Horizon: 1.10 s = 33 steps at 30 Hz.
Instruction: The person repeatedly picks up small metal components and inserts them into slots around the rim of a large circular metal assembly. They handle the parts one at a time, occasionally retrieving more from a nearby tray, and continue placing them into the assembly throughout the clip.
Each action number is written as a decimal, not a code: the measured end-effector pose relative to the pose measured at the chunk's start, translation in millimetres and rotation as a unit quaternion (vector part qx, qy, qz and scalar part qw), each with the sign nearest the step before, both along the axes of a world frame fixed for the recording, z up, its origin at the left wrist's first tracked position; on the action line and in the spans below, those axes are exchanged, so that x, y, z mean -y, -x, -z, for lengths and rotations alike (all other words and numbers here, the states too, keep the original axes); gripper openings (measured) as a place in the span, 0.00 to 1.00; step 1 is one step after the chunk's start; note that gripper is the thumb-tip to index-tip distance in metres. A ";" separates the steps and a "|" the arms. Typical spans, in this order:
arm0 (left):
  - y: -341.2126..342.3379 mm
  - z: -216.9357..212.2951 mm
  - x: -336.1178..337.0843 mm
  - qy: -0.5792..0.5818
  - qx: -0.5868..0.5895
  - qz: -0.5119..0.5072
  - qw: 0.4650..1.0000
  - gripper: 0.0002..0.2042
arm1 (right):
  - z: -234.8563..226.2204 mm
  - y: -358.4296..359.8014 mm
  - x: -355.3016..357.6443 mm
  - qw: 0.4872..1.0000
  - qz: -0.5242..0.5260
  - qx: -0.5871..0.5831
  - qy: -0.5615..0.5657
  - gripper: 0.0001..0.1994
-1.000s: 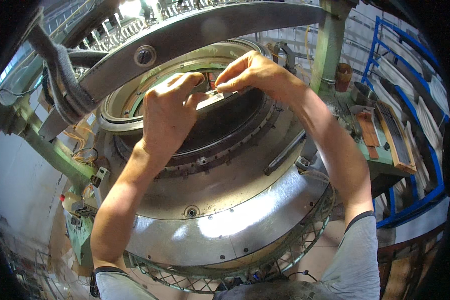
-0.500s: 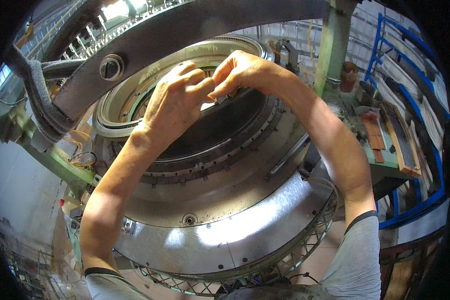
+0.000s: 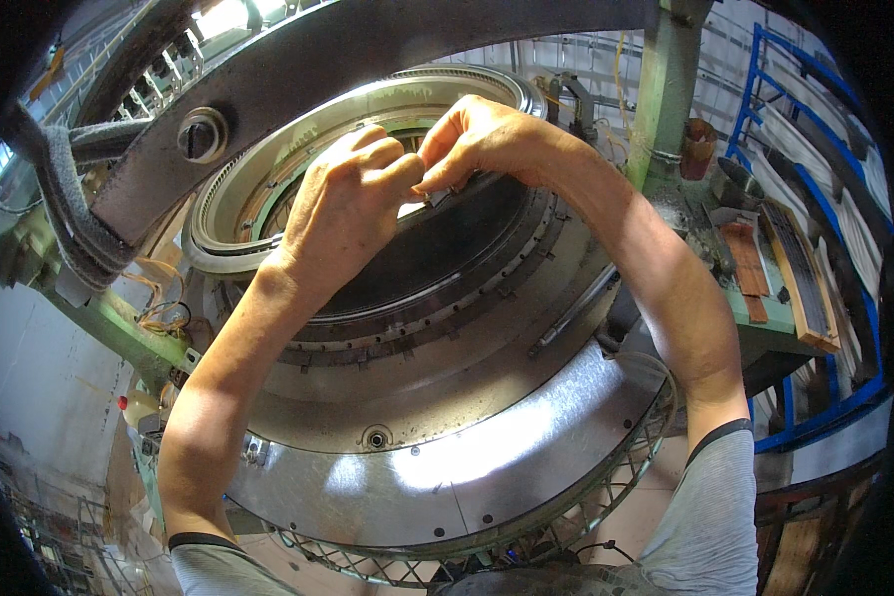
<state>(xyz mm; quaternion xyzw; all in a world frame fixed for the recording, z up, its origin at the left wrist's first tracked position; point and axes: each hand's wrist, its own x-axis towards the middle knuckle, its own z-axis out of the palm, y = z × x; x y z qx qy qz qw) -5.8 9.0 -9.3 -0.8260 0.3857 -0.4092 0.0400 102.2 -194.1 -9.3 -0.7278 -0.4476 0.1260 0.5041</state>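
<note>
Grey metal surrounds your hands: your left hand [image 3: 343,214] and right hand [image 3: 482,139] meet at the inner ring [image 3: 268,189] of the circular machine [image 3: 417,397]. Your right grip pinches a small flat metal piece [image 3: 437,197]; your left fingers curl beside it, touching.

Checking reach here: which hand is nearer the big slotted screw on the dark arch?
Left. The left hand is just right of the slotted screw; the right hand lies farther right.
</note>
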 end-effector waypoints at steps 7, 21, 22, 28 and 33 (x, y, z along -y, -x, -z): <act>1.1 -2.8 0.3 -0.006 -0.013 0.002 1.000 0.11 | -1.7 -0.7 -1.0 1.000 0.002 0.013 0.012 0.13; -2.3 -1.0 2.5 0.010 -0.031 0.009 0.999 0.09 | -0.9 -0.2 0.1 1.000 0.016 0.017 0.006 0.14; -2.5 -0.7 3.2 0.012 -0.034 0.013 0.999 0.09 | -1.1 0.1 0.2 1.000 0.021 0.019 0.009 0.14; -5.5 0.0 4.1 0.023 -0.054 0.014 0.998 0.08 | -3.2 2.7 1.5 0.999 0.028 0.029 0.027 0.16; -7.8 1.9 6.6 0.040 -0.052 0.027 0.997 0.08 | -4.7 -0.1 2.7 0.998 0.036 0.032 0.041 0.15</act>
